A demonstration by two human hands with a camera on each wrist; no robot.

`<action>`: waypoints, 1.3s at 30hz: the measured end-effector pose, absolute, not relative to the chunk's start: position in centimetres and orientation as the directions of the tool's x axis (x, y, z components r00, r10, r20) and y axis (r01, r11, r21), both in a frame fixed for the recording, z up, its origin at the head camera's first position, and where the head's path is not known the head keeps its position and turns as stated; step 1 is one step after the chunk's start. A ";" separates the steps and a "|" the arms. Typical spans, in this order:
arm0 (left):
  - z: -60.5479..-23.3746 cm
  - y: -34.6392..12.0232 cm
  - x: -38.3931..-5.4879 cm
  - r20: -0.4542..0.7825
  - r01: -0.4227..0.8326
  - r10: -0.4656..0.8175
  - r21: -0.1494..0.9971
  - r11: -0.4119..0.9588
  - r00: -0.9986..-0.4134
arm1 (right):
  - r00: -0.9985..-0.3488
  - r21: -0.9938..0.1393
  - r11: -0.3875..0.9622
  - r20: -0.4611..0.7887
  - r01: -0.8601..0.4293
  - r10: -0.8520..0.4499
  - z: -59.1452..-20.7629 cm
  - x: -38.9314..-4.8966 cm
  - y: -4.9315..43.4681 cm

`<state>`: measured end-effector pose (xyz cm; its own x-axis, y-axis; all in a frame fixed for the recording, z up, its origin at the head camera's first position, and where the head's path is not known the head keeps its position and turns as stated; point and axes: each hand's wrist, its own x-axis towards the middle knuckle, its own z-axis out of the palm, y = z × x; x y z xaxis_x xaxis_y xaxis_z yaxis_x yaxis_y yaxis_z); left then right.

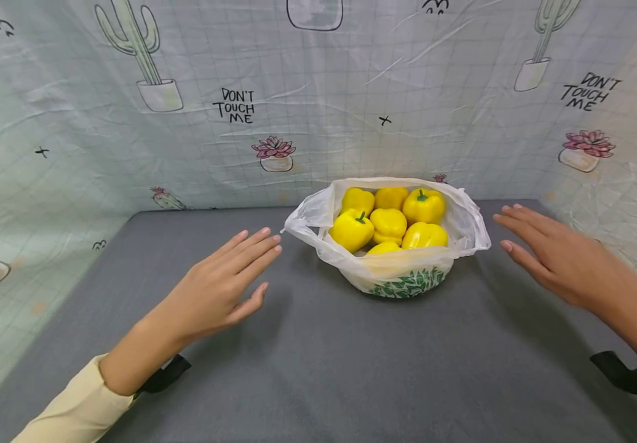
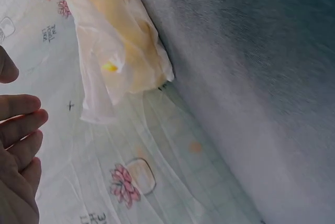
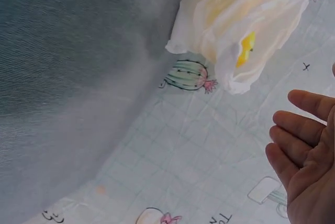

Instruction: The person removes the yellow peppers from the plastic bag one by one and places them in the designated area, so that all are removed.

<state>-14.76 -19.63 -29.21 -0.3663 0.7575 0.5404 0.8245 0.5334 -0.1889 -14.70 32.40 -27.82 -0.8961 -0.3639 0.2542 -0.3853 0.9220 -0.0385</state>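
Note:
A white plastic bag (image 1: pixel 352 271) with a green leaf print stands on the table with its mouth spread wide. Several yellow bell peppers (image 1: pixel 388 225) fill it, some with green stems showing. To the left of the bag, my left hand (image 1: pixel 216 292) hovers with fingers straight, apart from the plastic. My right hand (image 1: pixel 564 258) is held out on the other side, its fingertips near the bag's right corner. Neither hand holds anything. Through a handle hole in the left wrist view, a bit of yellow pepper (image 2: pixel 110 66) shows.
The dark grey table (image 1: pixel 318 369) reaches back to a hanging pale cloth (image 1: pixel 318 123) printed with cacti and lettering. This cloth also closes off the left and right sides. A dark band (image 1: pixel 166 374) sits at the left wrist, below a cream sleeve (image 1: pixel 77 400).

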 end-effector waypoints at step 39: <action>-27.7 -8.0 -22.6 0.455 0.898 0.795 0.024 0.440 -0.402 | -0.928 -0.489 0.789 0.199 -0.373 -0.316 -29.9 -21.3 32.1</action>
<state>-22.55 -8.02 -27.70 -0.4015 0.7950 0.4547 0.8978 0.4397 0.0241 -21.27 32.06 -29.88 -0.9278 -0.3156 0.1990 -0.3731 0.7887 -0.4886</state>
